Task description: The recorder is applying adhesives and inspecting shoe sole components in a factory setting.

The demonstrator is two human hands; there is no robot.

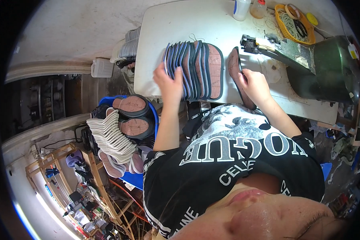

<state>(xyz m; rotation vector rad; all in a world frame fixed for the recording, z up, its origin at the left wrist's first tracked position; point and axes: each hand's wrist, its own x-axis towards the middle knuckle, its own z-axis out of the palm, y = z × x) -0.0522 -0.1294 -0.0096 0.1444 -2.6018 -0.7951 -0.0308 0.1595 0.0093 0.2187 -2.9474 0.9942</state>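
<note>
A row of shoe soles (215, 72), pinkish-brown on the face with dark rims, leans together on the white worktable in front of me. My left hand (169, 83) is at the row's left end, its fingers on the outer side and its thumb over the tops, gripping some of the soles. To the right of the row, apart from it, a single sole (234, 66) stands tilted on edge. My right hand (255, 85) pinches that sole by its right side, with part of the fingers hidden behind it.
A green sewing machine (320, 72) stands on the table's right. Behind it are a yellow basket (304, 39) of cords, an orange-tinted bottle (258, 9) and a white bottle (241, 10). A blue bin (155, 120) of soles is at my left, near stacked grey pieces (131, 45).
</note>
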